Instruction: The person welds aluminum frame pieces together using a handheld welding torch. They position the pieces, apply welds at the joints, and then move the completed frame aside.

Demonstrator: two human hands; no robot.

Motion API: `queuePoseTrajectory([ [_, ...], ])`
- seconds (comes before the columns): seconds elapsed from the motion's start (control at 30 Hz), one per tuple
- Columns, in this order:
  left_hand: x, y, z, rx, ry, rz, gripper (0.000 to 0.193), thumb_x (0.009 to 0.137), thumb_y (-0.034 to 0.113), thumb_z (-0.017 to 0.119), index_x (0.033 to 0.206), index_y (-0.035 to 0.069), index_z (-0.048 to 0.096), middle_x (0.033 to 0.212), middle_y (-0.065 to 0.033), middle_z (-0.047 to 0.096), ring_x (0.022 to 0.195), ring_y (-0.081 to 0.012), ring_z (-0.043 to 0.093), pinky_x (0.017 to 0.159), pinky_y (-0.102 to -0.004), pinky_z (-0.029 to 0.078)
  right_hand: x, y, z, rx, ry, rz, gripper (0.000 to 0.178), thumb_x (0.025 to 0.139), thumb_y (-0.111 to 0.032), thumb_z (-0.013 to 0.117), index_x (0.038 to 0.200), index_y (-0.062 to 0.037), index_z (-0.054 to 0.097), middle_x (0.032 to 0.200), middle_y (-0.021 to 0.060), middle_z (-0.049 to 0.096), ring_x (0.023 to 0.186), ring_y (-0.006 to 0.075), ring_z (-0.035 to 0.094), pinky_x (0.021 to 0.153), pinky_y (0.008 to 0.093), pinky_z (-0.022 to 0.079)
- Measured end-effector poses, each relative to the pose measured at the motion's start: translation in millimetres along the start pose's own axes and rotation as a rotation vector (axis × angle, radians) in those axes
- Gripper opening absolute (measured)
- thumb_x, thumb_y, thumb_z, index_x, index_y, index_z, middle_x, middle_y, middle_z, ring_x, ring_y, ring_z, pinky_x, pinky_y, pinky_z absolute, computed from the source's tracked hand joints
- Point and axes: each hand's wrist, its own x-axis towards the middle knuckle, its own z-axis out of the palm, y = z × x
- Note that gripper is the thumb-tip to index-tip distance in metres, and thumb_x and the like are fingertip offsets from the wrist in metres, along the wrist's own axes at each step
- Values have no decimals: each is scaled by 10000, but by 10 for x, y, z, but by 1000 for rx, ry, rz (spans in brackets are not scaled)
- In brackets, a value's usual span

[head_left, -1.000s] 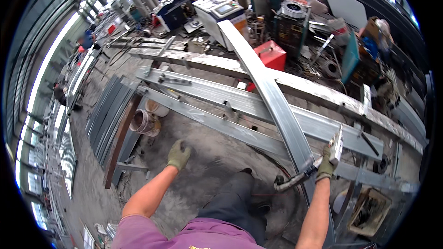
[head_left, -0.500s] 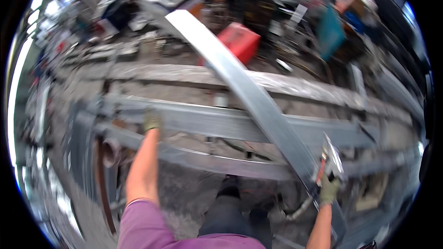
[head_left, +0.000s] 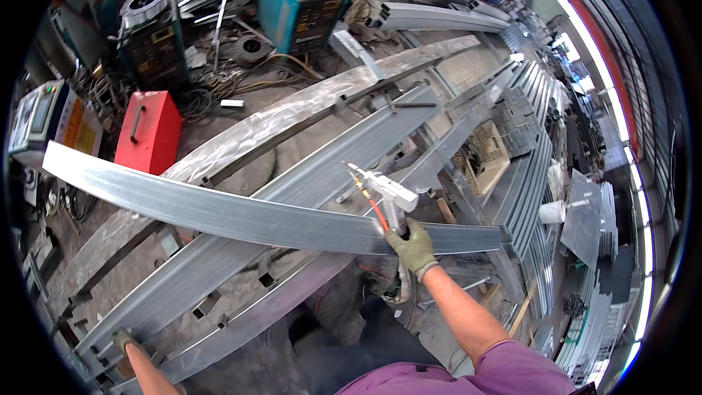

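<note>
My right hand (head_left: 415, 249), in an olive work glove, is closed around the grip of a silver welding gun (head_left: 387, 189). An orange-red line runs along the gun to its tip, and a thick hose hangs below the hand. The gun is above a long grey steel channel (head_left: 241, 221) lying slantwise across another wide steel channel (head_left: 175, 278). At the lower left, my gloved left hand (head_left: 124, 339) grips the edge of the lower channel near its end. Its fingers show only in part.
Beyond the beams stand a red metal box (head_left: 149, 132), a white machine (head_left: 55, 121) and a teal-sided machine (head_left: 300, 11). A beige crate (head_left: 488, 157) sits to the right, beside long stacked metal profiles (head_left: 540, 175). Cables and scrap litter the far floor.
The view has swung to the right, and the blur has gone. My right hand still holds the welding gun. My left hand remains at the lower channel, now toward the lower left of the picture.
</note>
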Motion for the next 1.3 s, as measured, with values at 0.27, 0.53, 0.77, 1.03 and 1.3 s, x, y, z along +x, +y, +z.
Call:
queuePoseTrajectory([
  [0.27,-1229,282,-1629,-531,414,309,254,931,189,666,1128,43,737,981,-142,733,878,-291,667,813,-412,519,-24,233,-114,227,-93,-7,667,877,-405,812,1359,19,632,1265,231,709,1171,371,689,1041,436,521],
  [0.53,-4660,1438,-2915,-937,73,406,291,937,228,752,1180,74,704,827,-76,658,682,-192,545,628,-329,446,-207,685,-455,485,64,-121,570,846,-377,856,1263,-29,683,1126,190,732,1042,350,713,929,425,561],
  [0.77,-7871,1816,-2961,-855,-553,878,214,988,83,554,1147,15,681,867,-39,615,727,-132,514,663,-278,450,-989,793,-1263,1611,-671,120,350,1076,-274,663,1354,-64,627,1141,34,705,1021,85,662,847,242,539],
  [1.03,-9976,2318,-2390,-172,-1272,1927,274,769,33,758,1018,145,774,848,-85,695,723,-318,671,619,-421,532,-797,2122,-2168,2054,52,712,203,998,-242,702,929,-67,625,732,48,619,612,190,646,551,349,551],
  [1.3,-10380,3078,-512,-168,-745,2049,440,1005,241,668,1352,-16,586,1227,-285,658,1110,-509,612,982,-549,483,-1585,3730,-2882,1668,255,852,235,1068,-246,611,1177,-42,652,698,35,591,500,146,560,476,306,480],
])
